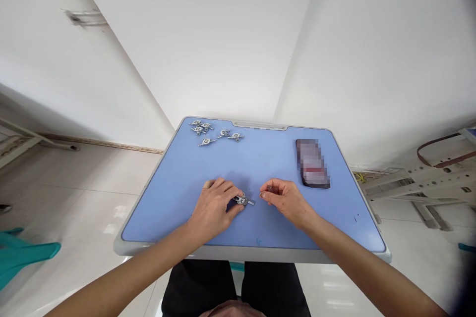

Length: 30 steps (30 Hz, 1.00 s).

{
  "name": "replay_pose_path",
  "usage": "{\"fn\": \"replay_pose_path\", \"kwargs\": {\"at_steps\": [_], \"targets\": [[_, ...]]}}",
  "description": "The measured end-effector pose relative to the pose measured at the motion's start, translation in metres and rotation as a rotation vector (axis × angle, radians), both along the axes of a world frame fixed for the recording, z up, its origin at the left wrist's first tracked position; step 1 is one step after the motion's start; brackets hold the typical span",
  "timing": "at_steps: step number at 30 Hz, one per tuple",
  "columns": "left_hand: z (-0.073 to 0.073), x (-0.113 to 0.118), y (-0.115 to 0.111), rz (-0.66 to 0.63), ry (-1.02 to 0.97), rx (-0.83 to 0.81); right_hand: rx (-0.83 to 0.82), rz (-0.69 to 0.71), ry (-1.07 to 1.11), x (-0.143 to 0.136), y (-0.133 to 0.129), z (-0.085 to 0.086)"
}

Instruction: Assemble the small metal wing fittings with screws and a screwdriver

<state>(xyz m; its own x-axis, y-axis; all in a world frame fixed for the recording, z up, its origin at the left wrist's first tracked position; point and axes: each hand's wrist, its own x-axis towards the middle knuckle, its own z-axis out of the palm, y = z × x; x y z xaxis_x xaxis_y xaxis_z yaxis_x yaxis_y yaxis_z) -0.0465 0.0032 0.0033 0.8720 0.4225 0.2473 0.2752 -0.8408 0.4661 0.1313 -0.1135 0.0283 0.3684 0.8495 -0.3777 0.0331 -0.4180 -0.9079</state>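
Observation:
My left hand (215, 207) grips a small silver metal part (243, 200) between thumb and fingers, low over the blue desk top (178, 198). The part has a round middle and a narrow tab that points to the right. To the right of it, my right hand (284, 199) is closed in a pinch, apart from the part. Whatever sits between its fingertips is too small to name. Several similar silver metal parts (207, 141) lie loose near the far left corner of the desk.
A phone (313, 163), its screen blurred out, lies on the right side of the desk. The desk's far edge has a shallow groove (260, 125) and faces a white wall (223, 34). A teal stool (26, 255) stands on the floor at the left.

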Motion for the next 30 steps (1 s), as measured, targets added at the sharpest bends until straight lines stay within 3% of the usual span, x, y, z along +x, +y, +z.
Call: {"fn": "replay_pose_path", "kwargs": {"at_steps": [10, 17, 22, 30], "targets": [[0.001, 0.005, 0.002, -0.105, -0.073, -0.077, -0.137, 0.154, 0.020, -0.006, -0.006, 0.002], [-0.002, 0.004, 0.008, -0.161, -0.084, -0.120, -0.095, 0.138, -0.021, -0.007, -0.010, -0.005], [-0.002, 0.004, 0.009, -0.191, -0.061, -0.120, -0.033, 0.157, -0.226, -0.011, -0.009, -0.007], [0.000, 0.005, 0.008, -0.184, -0.058, -0.126, 0.119, 0.312, -0.798, -0.033, -0.021, -0.011]]}}
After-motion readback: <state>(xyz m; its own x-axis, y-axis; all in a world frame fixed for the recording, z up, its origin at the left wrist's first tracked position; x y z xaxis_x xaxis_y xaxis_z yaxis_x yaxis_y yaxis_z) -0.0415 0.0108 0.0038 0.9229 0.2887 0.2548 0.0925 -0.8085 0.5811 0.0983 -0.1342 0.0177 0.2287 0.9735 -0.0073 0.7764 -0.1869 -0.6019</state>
